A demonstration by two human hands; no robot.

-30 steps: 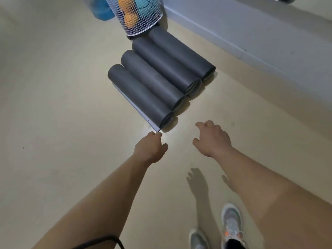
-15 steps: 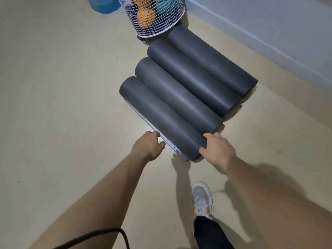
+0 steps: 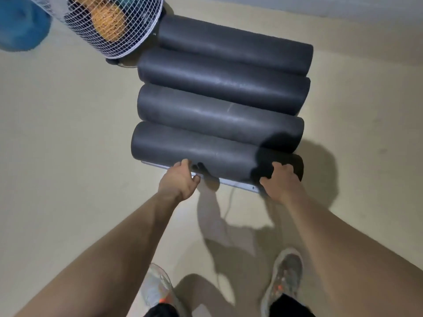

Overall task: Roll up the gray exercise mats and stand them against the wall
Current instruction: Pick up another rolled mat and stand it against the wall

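Observation:
Several rolled gray exercise mats lie side by side on the beige floor, running left to right. The nearest roll [image 3: 206,154] rests on a thin pale flat sheet [image 3: 235,184] whose edge sticks out beneath it. My left hand [image 3: 180,181] is against the near side of this roll around its middle, fingers curled onto it and thumb low by the sheet's edge. My right hand [image 3: 280,179] grips the roll's right end, fingers draped over its top. The farthest roll [image 3: 233,46] lies closest to the wall [image 3: 320,5].
A white wire basket [image 3: 137,35] holding orange and teal balls stands at the rolls' far left end, with a blue object [image 3: 20,26] beside it. My shoes [image 3: 158,287] [image 3: 286,271] are just behind my hands. A thin cord [image 3: 229,202] lies on the floor.
I have stepped closer and the rolls now lie across my view. My left hand moved forward onto the nearest roll. My right hand stays on its right end.

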